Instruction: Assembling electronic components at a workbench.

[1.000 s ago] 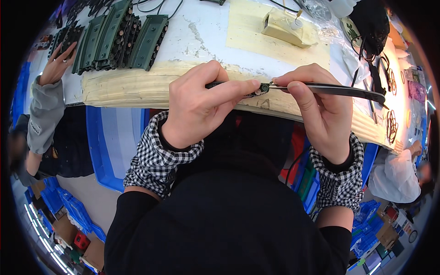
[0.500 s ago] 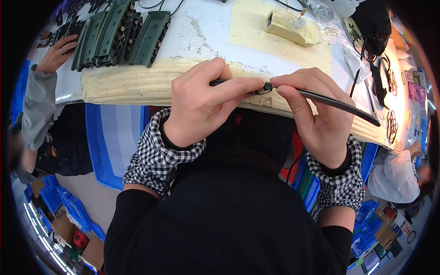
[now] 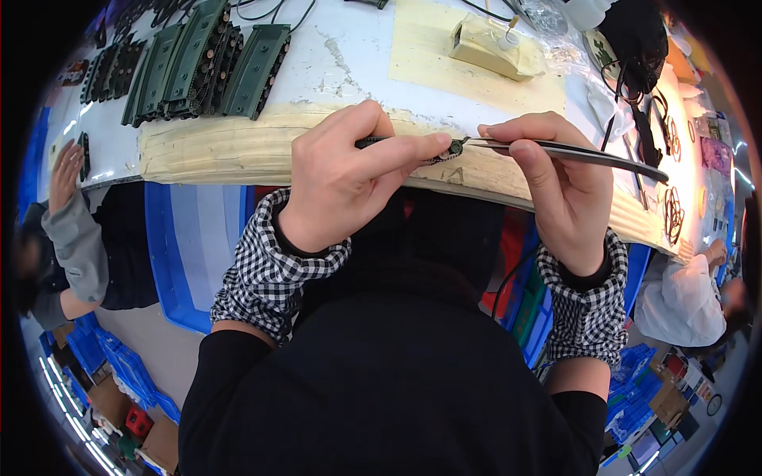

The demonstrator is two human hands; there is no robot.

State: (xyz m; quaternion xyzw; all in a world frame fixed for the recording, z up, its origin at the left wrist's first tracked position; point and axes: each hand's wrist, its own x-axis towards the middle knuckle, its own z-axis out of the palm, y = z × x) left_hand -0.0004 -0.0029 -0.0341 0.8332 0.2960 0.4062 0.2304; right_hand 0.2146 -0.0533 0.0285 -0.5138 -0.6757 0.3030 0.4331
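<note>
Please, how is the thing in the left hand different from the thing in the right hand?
The left hand pinches a short, dark, knobbly strip, mostly hidden under its fingers. The right hand holds long, thin metal tweezers, whose greater part is visible. The strip looks dull and bumpy; the tweezers look smooth and shiny. The tweezers taper to a fine tip; the strip ends bluntly. Both lie nearly level and meet end to end above the taped table edge.

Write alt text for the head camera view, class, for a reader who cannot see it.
The left hand pinches a small dark part while the right hand holds tweezers to its end, over the taped edge of a white workbench. Dark green tracked pieces lie behind.
</note>
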